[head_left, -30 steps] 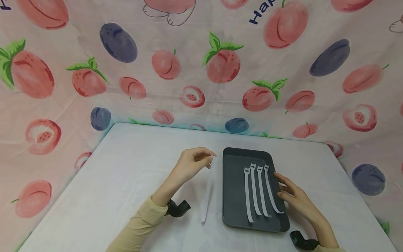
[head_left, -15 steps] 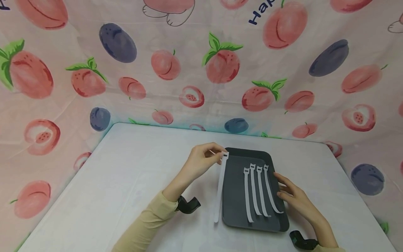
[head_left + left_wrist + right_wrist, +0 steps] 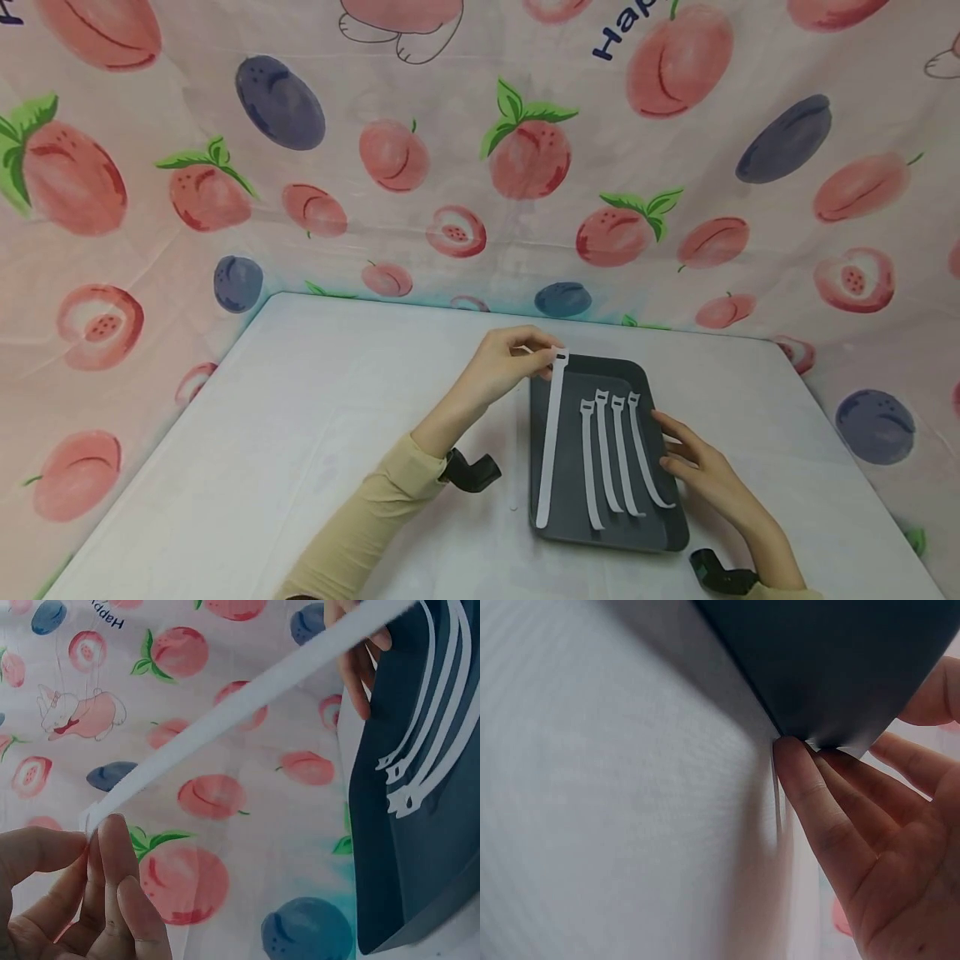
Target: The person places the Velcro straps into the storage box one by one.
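Note:
In the head view my left hand (image 3: 506, 367) pinches a white hook-and-loop cable tie (image 3: 552, 442) by its slotted head. The strap hangs over the left part of a dark grey tray (image 3: 566, 533). In the left wrist view thumb and fingertips meet at the head of this tie (image 3: 225, 712). Several similar ties (image 3: 617, 454) lie side by side in the tray, heads at the far end, tails curving up. My right hand (image 3: 705, 467) holds the tray's right side. In the right wrist view its fingers (image 3: 832, 817) touch the tray's outer wall low down.
The tray stands on a white table (image 3: 360, 400). Behind the table hangs a pink cloth (image 3: 465, 150) printed with fruit. A black wrist mount (image 3: 471, 472) sits under the left wrist, another black mount (image 3: 720, 573) by the right.
My left hand has moved right with the cable tie, from beside the tray to over its left part. The right hand and the tray have stayed in place.

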### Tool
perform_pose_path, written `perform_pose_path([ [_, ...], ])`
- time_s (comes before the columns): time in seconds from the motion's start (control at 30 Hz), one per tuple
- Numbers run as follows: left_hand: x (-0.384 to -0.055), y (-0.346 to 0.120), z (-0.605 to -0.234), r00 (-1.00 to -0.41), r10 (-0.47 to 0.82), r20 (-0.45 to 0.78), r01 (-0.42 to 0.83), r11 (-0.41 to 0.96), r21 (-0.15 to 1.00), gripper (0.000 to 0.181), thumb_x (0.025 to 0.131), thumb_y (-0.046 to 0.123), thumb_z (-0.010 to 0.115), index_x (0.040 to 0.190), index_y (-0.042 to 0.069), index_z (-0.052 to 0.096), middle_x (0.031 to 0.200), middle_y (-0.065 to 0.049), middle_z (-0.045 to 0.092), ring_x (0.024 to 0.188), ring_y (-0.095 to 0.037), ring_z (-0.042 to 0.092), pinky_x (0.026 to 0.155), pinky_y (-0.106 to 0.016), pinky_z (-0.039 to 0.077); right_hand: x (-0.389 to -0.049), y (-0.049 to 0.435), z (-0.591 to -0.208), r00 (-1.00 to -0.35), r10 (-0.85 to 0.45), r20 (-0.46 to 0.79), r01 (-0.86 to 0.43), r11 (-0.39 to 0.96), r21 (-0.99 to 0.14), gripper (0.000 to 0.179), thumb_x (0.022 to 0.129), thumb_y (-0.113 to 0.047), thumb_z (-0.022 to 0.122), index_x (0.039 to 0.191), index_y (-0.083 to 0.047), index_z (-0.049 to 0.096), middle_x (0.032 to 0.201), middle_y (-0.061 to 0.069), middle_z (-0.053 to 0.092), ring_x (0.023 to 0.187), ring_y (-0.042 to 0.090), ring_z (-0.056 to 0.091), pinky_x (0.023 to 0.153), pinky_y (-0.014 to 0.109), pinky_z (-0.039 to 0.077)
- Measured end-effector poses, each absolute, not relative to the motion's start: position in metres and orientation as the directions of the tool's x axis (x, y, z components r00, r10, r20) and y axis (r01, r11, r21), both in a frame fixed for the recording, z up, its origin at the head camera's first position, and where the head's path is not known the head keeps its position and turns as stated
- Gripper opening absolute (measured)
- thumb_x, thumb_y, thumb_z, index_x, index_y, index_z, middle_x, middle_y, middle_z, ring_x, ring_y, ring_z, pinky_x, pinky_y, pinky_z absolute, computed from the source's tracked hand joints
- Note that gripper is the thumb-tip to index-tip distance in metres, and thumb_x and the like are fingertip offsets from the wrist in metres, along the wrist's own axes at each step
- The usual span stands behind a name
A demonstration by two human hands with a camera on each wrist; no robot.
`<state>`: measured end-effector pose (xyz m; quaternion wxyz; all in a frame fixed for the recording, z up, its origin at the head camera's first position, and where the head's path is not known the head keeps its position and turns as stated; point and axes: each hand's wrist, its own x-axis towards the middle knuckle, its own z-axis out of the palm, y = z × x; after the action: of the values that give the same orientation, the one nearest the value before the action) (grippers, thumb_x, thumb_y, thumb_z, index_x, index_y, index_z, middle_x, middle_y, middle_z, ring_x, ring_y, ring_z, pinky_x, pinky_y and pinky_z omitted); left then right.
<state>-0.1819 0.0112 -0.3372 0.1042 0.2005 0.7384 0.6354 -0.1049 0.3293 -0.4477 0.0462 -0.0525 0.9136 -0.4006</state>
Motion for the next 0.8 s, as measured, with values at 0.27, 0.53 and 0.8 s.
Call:
perform_pose_path([
  [0.27, -0.194, 0.022, -0.341, -0.898, 0.440, 0.014, 0.072, 0.115, 0.991, 0.021, 0.093, 0.017, 0.063, 0.111, 0.010, 0.071, 0.091, -0.008, 0.067, 0.082, -0.027, 0.071, 0.074, -0.027, 0.054, -0.105, 0.330, -0.448, -0.990, -0.133, -0.042, -0.059, 0.673, -0.737, 0.061, 0.095, -0.019, 0.056, 0.151, -0.015, 0.031, 0.146, 0.027, 0.040, 0.123, 0.051, 0.051, 0.092, 0.065, 0.044],
  [0.53, -0.207, 0.034, -0.345, -0.890, 0.455, -0.042, 0.029, 0.147, 0.989, 0.023, 0.093, 0.021, 0.063, 0.113, 0.013, 0.070, 0.092, -0.004, 0.068, 0.073, -0.007, 0.068, 0.085, -0.037, 0.055, -0.105, 0.331, -0.448, -0.990, -0.132, -0.044, -0.057, 0.674, -0.736, 0.062, 0.095, -0.020, 0.056, 0.151, -0.016, 0.030, 0.147, 0.027, 0.040, 0.123, 0.051, 0.051, 0.093, 0.065, 0.044],
  [0.8, -0.223, 0.047, -0.358, -0.893, 0.439, -0.102, -0.032, 0.164, 0.986, 0.021, 0.093, 0.018, 0.062, 0.112, 0.011, 0.070, 0.099, -0.011, 0.072, 0.071, -0.007, 0.068, 0.078, -0.030, 0.055, -0.105, 0.330, -0.449, -0.990, -0.129, -0.050, -0.050, 0.669, -0.742, 0.062, 0.096, -0.020, 0.056, 0.151, -0.016, 0.030, 0.148, 0.026, 0.039, 0.124, 0.051, 0.050, 0.092, 0.065, 0.044],
])
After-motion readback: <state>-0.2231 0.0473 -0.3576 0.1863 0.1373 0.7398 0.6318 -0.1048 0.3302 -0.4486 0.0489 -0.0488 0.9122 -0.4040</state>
